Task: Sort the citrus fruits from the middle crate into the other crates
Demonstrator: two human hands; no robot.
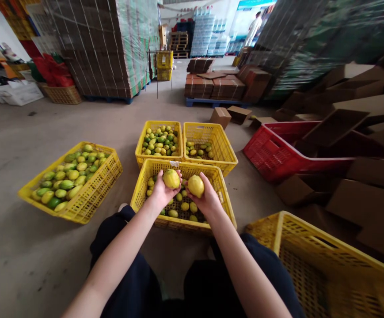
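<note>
Grasping a yellow lemon in the left grip, cradled on the upturned palm and fingers. Grasping a second lemon in the right grip, supported from below and from the right by curled fingers and thumb. Held close together but not touching, one per grip, above the inside of a front crate of yellow plastic. Looking down beneath both grips onto loose fruit in that crate, yellow and greenish, partly hidden by the grips. Looking just beyond the left grip to a well-filled crate, loaded with green and yellow lemons, near the far rim of the front crate. Looking beyond the right grip to a sparse crate, just beside the well-filled crate, with a few greenish fruits on its bottom. Turning well left of the left grip to a side crate, heaped with green and yellow fruit, set apart on the floor. Turning right of the right grip to a red crate and jumbled cardboard boxes, then lower right to a big yellow crate. Looking far beyond both grips to strapped cardboard stacks on a blue pallet
</note>
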